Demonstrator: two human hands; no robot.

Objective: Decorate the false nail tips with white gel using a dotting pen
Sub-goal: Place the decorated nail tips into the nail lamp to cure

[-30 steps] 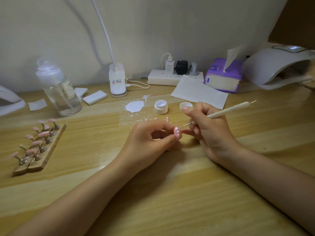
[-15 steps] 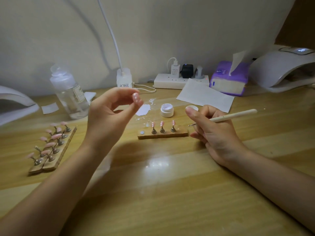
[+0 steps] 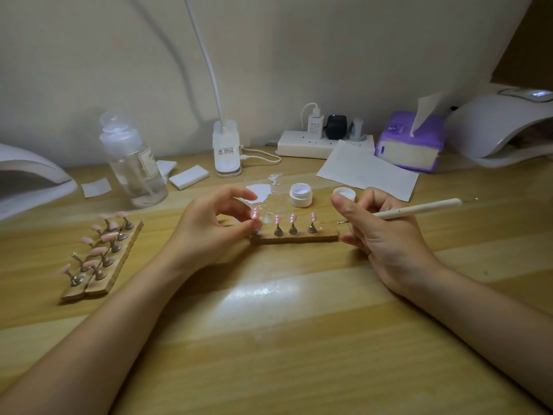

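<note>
Glossy pale wooden table [image 3: 269, 339], rough cork-like strip [image 3: 294, 238], metal stands [image 3: 278, 231], glossy pink nail tips [image 3: 292, 218]

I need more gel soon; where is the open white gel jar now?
In the head view the gel jar stands on the table right of centre, behind the wooden nail stand, beside its lid.

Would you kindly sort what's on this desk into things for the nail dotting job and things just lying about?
In use: dotting pen in right hand; nail tip pinched by left hand; small stand; open gel jar; side stands.

Lying about: clear bottle; tissue pack; power strip; paper sheet.
</note>
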